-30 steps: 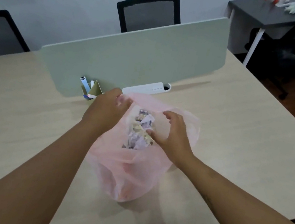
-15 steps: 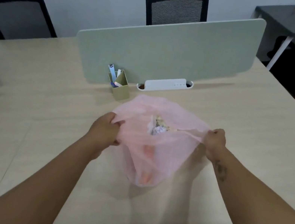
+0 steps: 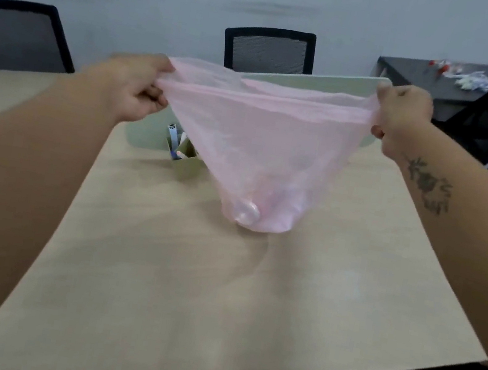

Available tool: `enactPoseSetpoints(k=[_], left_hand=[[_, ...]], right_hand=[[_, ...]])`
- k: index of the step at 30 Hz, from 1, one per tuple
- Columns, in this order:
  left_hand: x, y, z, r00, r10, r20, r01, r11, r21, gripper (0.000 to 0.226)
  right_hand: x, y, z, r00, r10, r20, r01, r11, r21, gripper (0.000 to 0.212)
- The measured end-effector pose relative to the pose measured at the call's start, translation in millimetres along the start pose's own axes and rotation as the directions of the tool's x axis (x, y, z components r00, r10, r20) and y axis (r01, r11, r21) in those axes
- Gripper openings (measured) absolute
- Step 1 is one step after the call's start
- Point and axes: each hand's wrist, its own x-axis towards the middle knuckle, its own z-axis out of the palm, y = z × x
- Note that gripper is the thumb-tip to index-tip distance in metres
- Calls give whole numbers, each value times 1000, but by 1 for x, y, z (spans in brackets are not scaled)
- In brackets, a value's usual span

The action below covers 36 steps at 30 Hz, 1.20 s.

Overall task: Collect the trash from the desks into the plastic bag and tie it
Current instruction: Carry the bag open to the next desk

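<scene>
Both hands hold the pink bag [image 3: 252, 150] up over the counter [image 3: 185, 288], the left hand [image 3: 138, 84] and right hand [image 3: 403, 115] each with fingers curled tight on a corner of its rim. The mouth is stretched flat, likely to make ends for knotting. Trash sags at the bottom.

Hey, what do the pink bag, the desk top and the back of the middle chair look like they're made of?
The pink bag looks like thin plastic film, translucent and slightly glossy: lumps inside show through and it creases where stretched. The desk top seems matte, pale wood-look laminate, with faint grain. The chair back appears to be grey mesh in a black frame, possibly plastic.
</scene>
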Motion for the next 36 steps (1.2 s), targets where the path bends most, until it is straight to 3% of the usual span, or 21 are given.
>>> enactPoseSetpoints(k=[3, 6, 12, 16, 28, 36], left_hand=[[2, -11, 23, 995, -31, 96, 30, 1000, 6, 19], [0, -14, 53, 995, 2, 103, 11, 992, -127, 13], [-10, 3, 119, 993, 88, 83, -55, 939, -338, 22], [-37, 19, 187, 985, 126, 116, -80, 938, -338, 28], [-166, 46, 504, 959, 224, 175, -159, 934, -321, 18], [-189, 35, 723, 930, 283, 233, -224, 942, -250, 16]], right_hand=[[2, 24, -23, 997, 64, -37, -64, 998, -2, 20], [3, 39, -52, 990, 95, -108, -101, 993, -58, 24], [17, 34, -111, 962, 128, -243, -71, 971, 229, 22], [35, 29, -179, 945, 132, -298, -54, 965, 256, 28], [84, 55, -505, 884, 42, -466, 85, 965, 249, 24], [157, 113, -663, 822, 87, -563, 49, 974, 222, 30]])
